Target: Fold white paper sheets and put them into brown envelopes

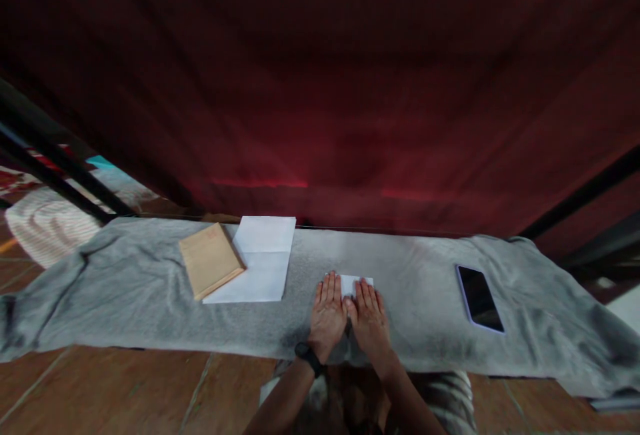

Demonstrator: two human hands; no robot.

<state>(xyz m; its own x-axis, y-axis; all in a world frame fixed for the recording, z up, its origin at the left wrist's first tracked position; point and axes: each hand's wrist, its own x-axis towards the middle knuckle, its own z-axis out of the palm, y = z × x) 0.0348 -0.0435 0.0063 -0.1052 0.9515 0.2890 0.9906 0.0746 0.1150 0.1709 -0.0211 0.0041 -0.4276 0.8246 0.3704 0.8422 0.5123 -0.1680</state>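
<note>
My left hand (327,313) and my right hand (369,318) lie flat side by side, fingers stretched out, pressing on a small folded white paper (356,283) on the grey cloth (130,288). Only the far edge of the paper shows past my fingertips. A black band sits on my left wrist. Neither hand grips anything.
A brown envelope stack (209,259) overlaps a sheet of white paper (263,258) to the left. A dark phone (479,298) lies to the right on the cloth. A dark red curtain (325,101) hangs behind. Tiled floor (100,388) lies in front.
</note>
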